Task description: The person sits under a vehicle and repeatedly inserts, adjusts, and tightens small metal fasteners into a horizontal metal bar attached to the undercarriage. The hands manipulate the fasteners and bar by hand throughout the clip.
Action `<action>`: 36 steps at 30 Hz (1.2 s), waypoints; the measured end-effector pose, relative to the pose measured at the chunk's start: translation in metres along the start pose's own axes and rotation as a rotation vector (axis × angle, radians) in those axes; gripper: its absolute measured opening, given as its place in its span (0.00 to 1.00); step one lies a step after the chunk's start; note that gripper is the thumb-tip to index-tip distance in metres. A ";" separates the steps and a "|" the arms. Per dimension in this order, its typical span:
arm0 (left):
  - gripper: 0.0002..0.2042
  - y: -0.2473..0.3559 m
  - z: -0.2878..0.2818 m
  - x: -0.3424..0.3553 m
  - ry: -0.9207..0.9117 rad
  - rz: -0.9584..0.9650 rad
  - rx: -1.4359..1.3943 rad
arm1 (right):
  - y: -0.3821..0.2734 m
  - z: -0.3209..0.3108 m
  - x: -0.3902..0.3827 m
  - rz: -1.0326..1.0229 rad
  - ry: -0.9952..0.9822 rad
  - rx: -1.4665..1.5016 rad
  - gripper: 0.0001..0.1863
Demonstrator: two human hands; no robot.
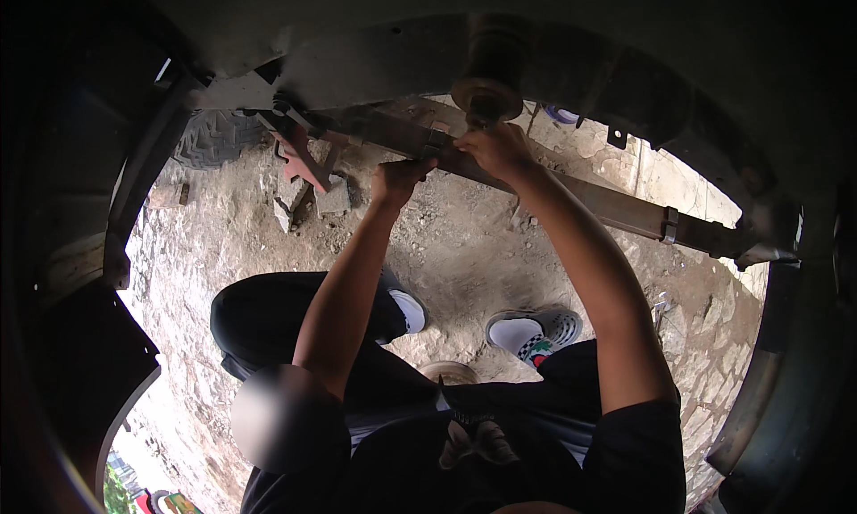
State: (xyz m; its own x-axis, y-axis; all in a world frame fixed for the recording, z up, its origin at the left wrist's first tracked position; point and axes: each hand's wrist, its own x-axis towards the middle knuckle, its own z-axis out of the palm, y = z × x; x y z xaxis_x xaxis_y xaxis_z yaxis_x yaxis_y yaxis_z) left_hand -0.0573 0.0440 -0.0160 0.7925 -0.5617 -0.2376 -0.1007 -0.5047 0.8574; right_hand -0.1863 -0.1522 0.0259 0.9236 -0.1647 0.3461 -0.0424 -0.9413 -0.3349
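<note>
A long flat steel bar, apparently a leaf spring (616, 206), runs slantwise across the upper middle, from far left to nearer right. Around it sits a metal clip (435, 144), between my two hands. My left hand (399, 182) is closed at the near edge of the bar, its thumb reaching the clip. On the clip's other side my right hand (500, 152) pinches with bent fingers beside the bar. Whatever lies in either hand's fingers is too small or hidden. Just above my right hand hangs a round, rusty stop (486, 94).
Dark vehicle bodywork (357, 72) arches overhead and down both sides. Far left stand a red jack-like support (303, 161), broken stone blocks (333, 195) and a knobby tyre (214, 139). A second clip (669, 225) wraps the bar at right. Beneath me lies dusty, rough ground (446, 255).
</note>
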 end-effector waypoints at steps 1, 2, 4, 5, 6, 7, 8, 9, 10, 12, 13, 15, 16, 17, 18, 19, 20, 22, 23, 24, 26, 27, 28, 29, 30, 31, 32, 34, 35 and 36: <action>0.21 0.003 -0.002 -0.001 -0.003 -0.001 -0.028 | 0.008 -0.003 -0.004 0.003 -0.024 -0.025 0.10; 0.21 0.003 -0.002 -0.002 -0.012 -0.005 -0.060 | 0.018 -0.006 -0.015 -0.038 -0.004 -0.030 0.10; 0.21 -0.004 -0.006 -0.001 -0.016 -0.008 -0.106 | 0.033 -0.026 -0.047 -0.002 -0.047 0.013 0.10; 0.22 -0.012 -0.006 0.001 -0.018 -0.008 -0.124 | 0.037 -0.039 -0.062 0.016 -0.066 0.007 0.10; 0.22 -0.017 -0.004 0.003 -0.026 -0.003 -0.146 | 0.041 -0.054 -0.075 0.038 -0.086 -0.007 0.11; 0.22 -0.018 -0.004 0.005 -0.026 0.004 -0.120 | 0.043 -0.062 -0.080 0.059 -0.101 -0.018 0.11; 0.22 -0.019 -0.004 0.007 -0.024 0.009 -0.092 | 0.043 -0.064 -0.078 0.046 -0.109 -0.041 0.11; 0.22 -0.020 -0.004 0.008 -0.020 0.013 -0.064 | 0.043 -0.065 -0.076 0.032 -0.118 -0.063 0.11; 0.22 -0.018 -0.005 0.007 -0.005 0.003 -0.032 | 0.043 -0.063 -0.075 0.022 -0.125 -0.081 0.11; 0.22 -0.009 0.001 0.001 0.002 -0.010 0.028 | 0.050 -0.031 -0.066 -0.016 -0.020 0.008 0.09; 0.22 -0.007 0.005 0.003 0.003 0.007 -0.018 | 0.049 -0.019 -0.052 -0.041 0.038 0.044 0.08; 0.22 -0.014 0.006 0.002 0.023 0.022 -0.091 | 0.018 0.005 -0.015 0.009 0.045 -0.081 0.06; 0.22 -0.014 0.002 0.001 0.010 0.029 -0.100 | 0.006 0.010 0.001 -0.005 0.055 -0.047 0.06; 0.22 -0.011 0.001 0.002 -0.008 0.039 -0.112 | -0.003 0.010 0.014 -0.016 0.065 -0.018 0.06; 0.22 -0.009 0.000 0.002 -0.027 0.050 -0.124 | -0.009 0.007 0.020 -0.026 0.075 0.010 0.05; 0.20 -0.008 -0.002 -0.001 -0.021 0.029 -0.108 | -0.008 0.007 0.016 -0.001 0.051 0.012 0.06; 0.18 -0.005 -0.002 -0.004 -0.013 0.012 -0.104 | -0.001 0.004 0.008 0.020 0.024 0.005 0.06; 0.16 0.000 -0.002 0.000 -0.003 0.019 -0.142 | 0.020 -0.005 -0.014 -0.038 0.017 -0.006 0.06; 0.16 -0.008 -0.002 0.001 -0.005 0.027 -0.182 | 0.032 -0.014 -0.032 -0.027 0.023 0.033 0.06; 0.16 -0.014 -0.002 0.001 -0.005 0.032 -0.220 | 0.042 -0.023 -0.050 -0.017 0.030 0.076 0.06; 0.15 -0.008 -0.001 -0.007 -0.007 0.033 -0.175 | 0.051 -0.059 -0.082 0.044 -0.076 -0.049 0.07; 0.15 -0.002 0.000 -0.008 -0.006 0.043 -0.151 | 0.054 -0.070 -0.092 0.073 -0.108 -0.060 0.07; 0.15 -0.004 0.001 -0.008 0.006 0.042 -0.189 | 0.054 -0.078 -0.100 0.099 -0.141 -0.069 0.06; 0.15 -0.006 0.002 -0.008 0.018 0.041 -0.174 | 0.055 -0.082 -0.103 0.124 -0.173 -0.077 0.06; 0.14 -0.008 0.003 -0.009 0.032 0.041 -0.159 | 0.056 -0.081 -0.099 0.093 -0.188 -0.107 0.06; 0.14 -0.004 0.003 -0.008 0.041 0.047 -0.138 | 0.058 -0.078 -0.092 0.072 -0.170 -0.123 0.06; 0.15 -0.007 0.003 -0.008 0.040 0.066 -0.164 | 0.054 -0.068 -0.084 0.054 -0.157 -0.131 0.06; 0.15 -0.011 0.003 -0.006 0.043 0.107 -0.223 | 0.047 -0.037 -0.065 0.007 -0.060 -0.041 0.07; 0.16 -0.009 0.010 -0.003 0.050 0.110 -0.154 | 0.045 -0.025 -0.052 -0.021 0.031 0.047 0.07; 0.18 -0.012 0.012 -0.002 0.067 0.108 -0.072 | 0.032 -0.019 -0.035 0.002 0.021 0.020 0.07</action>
State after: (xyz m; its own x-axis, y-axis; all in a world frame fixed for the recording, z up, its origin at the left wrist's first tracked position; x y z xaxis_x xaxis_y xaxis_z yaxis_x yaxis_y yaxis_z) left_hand -0.0650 0.0434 -0.0313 0.8181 -0.5639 -0.1127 -0.1461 -0.3934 0.9077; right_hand -0.2270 -0.1826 0.0199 0.9154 -0.1733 0.3633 -0.0369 -0.9349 -0.3530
